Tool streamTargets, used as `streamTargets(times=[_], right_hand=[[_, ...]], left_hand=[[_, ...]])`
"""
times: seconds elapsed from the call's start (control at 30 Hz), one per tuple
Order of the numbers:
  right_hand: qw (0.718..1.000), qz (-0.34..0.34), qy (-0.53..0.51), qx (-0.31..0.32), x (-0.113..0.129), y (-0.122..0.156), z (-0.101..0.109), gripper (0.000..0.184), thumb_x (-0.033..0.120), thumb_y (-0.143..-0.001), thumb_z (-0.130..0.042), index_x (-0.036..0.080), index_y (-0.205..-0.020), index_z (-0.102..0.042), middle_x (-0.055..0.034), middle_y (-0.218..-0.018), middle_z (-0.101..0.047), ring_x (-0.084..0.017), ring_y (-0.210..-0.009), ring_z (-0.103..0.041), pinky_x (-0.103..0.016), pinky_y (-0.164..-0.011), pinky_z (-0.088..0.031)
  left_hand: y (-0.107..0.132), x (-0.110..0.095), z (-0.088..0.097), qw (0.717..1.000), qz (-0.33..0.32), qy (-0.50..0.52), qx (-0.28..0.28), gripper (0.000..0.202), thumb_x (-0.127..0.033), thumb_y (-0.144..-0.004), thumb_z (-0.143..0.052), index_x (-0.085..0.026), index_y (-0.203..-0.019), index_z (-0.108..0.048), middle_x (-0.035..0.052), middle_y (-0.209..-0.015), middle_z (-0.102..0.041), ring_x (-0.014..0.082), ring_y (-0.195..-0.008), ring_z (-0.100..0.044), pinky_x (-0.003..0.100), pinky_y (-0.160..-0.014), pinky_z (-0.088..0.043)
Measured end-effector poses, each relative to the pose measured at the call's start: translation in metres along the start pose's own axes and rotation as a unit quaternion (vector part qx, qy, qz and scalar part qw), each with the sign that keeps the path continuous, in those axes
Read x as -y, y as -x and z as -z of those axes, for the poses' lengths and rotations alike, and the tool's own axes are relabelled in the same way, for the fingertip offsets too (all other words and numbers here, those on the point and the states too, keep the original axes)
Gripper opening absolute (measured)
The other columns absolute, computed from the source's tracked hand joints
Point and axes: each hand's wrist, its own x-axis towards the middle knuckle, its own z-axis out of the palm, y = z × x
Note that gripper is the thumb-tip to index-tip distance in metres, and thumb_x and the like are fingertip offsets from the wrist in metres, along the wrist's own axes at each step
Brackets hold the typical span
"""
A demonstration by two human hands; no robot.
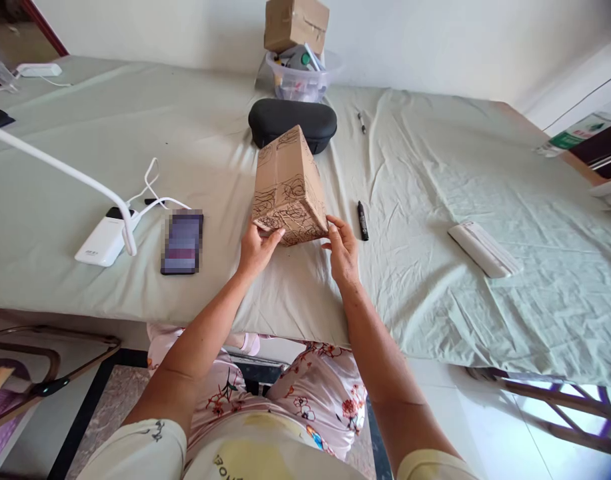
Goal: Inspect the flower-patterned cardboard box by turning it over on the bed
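Note:
A brown cardboard box (280, 180), scribbled over with dark looping lines, is tilted in front of me above the cloth. My left hand (258, 250) grips its near left corner, the thumb on the scribbled end face and the other fingers partly hidden below. At the near right corner, my right hand (343, 250) pinches the edge between thumb and fingers. A black marker (362, 221) lies on the cloth just right of my right hand. Behind the box sits a black hard case (293, 123), partly covered by it.
On the left are a white power bank (103, 240), a phone (183, 243) and a white bent stand arm (65, 163). A pale pouch (485, 250) lies right, a pen (361, 123) farther back. A clear tub (305, 83) with another carton (296, 27) stands by the wall.

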Motion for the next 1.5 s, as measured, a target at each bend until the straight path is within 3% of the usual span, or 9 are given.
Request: streamTargets(times=[0.2,0.37,0.57,0.7,0.83,1.07,1.27,1.4,1.5], right_hand=[[0.998,0.016,0.045,-0.031,0.008,0.001,-0.002,0.066,0.081,-0.099,-0.043,0.022,-0.100,-0.072,-0.0074,-0.101,-0.073,-0.024,-0.100,-0.068,-0.041,-0.093,-0.055],[0.995,0.090,0.012,-0.039,0.008,0.003,-0.003,0.063,0.079,-0.100,-0.046,0.026,-0.129,-0.064,-0.0089,-0.117,-0.071,-0.025,-0.110,-0.069,-0.045,-0.101,-0.057],[0.982,0.176,0.062,-0.014,0.001,0.003,-0.004,0.084,0.073,-0.097,-0.061,0.035,-0.165,-0.031,-0.0136,-0.155,-0.053,-0.029,-0.124,-0.064,-0.048,-0.099,-0.059],[0.975,0.206,0.085,-0.007,0.001,0.003,-0.005,0.071,0.069,-0.100,-0.057,0.036,-0.161,-0.041,-0.0121,-0.161,-0.049,-0.029,-0.127,-0.061,-0.046,-0.098,-0.059],[0.979,0.197,0.030,-0.036,0.001,0.001,-0.004,0.057,0.065,-0.101,-0.059,0.035,-0.149,-0.052,-0.0095,-0.148,-0.058,-0.027,-0.122,-0.064,-0.044,-0.095,-0.060],[0.983,0.173,0.018,-0.064,0.009,0.003,-0.002,0.057,0.070,-0.098,-0.060,0.032,-0.140,-0.054,-0.0100,-0.139,-0.059,-0.027,-0.123,-0.063,-0.045,-0.095,-0.061],[0.987,0.153,-0.023,-0.050,0.009,0.001,-0.001,0.058,0.071,-0.099,-0.058,0.034,-0.142,-0.048,-0.0097,-0.134,-0.060,-0.026,-0.119,-0.065,-0.044,-0.092,-0.063],[0.990,0.132,-0.038,-0.032,0.004,0.000,-0.001,0.054,0.069,-0.099,-0.059,0.036,-0.140,-0.046,-0.0077,-0.130,-0.060,-0.020,-0.097,-0.066,-0.034,-0.075,-0.064],[0.993,0.115,-0.027,-0.028,-0.001,0.001,-0.004,0.051,0.067,-0.099,-0.061,0.034,-0.135,-0.046,-0.0055,-0.120,-0.066,-0.018,-0.089,-0.066,-0.028,-0.066,-0.060]], left_hand=[[0.005,-0.012,0.001,0.995,-0.083,-0.061,-0.006,0.051,-0.055,-0.096,-0.070,-0.023,-0.134,-0.061,0.0110,-0.128,-0.070,0.0227,-0.117,-0.071,0.031,-0.091,-0.063],[0.004,-0.007,0.002,0.991,-0.084,-0.100,0.012,0.048,-0.046,-0.097,-0.068,-0.023,-0.138,-0.058,0.0109,-0.132,-0.070,0.0237,-0.118,-0.071,0.035,-0.097,-0.061],[0.005,-0.007,0.000,0.953,-0.054,-0.292,0.051,0.057,-0.026,-0.084,-0.080,-0.020,-0.136,-0.059,0.0160,-0.137,-0.068,0.0365,-0.135,-0.062,0.054,-0.114,-0.053],[0.009,-0.011,-0.002,0.912,-0.057,-0.402,0.054,0.065,-0.021,-0.079,-0.082,-0.019,-0.139,-0.056,0.0208,-0.147,-0.060,0.0450,-0.147,-0.048,0.065,-0.118,-0.045],[0.008,-0.011,-0.001,0.920,-0.060,-0.381,0.073,0.058,-0.018,-0.084,-0.074,-0.022,-0.140,-0.056,0.0166,-0.140,-0.064,0.0392,-0.140,-0.056,0.061,-0.114,-0.050],[0.004,-0.010,0.003,0.952,-0.048,-0.288,0.088,0.062,-0.013,-0.085,-0.071,-0.023,-0.145,-0.058,0.0118,-0.136,-0.072,0.0342,-0.129,-0.066,0.056,-0.114,-0.053],[0.004,0.000,0.005,0.977,-0.054,-0.199,0.056,0.068,-0.015,-0.086,-0.073,-0.025,-0.151,-0.057,0.0091,-0.145,-0.070,0.0290,-0.130,-0.069,0.045,-0.115,-0.056],[0.003,0.002,0.004,0.985,-0.082,-0.151,0.013,0.061,-0.019,-0.089,-0.071,-0.023,-0.149,-0.058,0.0104,-0.146,-0.068,0.0268,-0.131,-0.068,0.041,-0.113,-0.058],[0.002,-0.002,0.006,0.985,-0.111,-0.131,-0.030,0.051,-0.032,-0.095,-0.067,-0.023,-0.145,-0.060,0.0116,-0.145,-0.067,0.0248,-0.130,-0.067,0.034,-0.101,-0.062]])
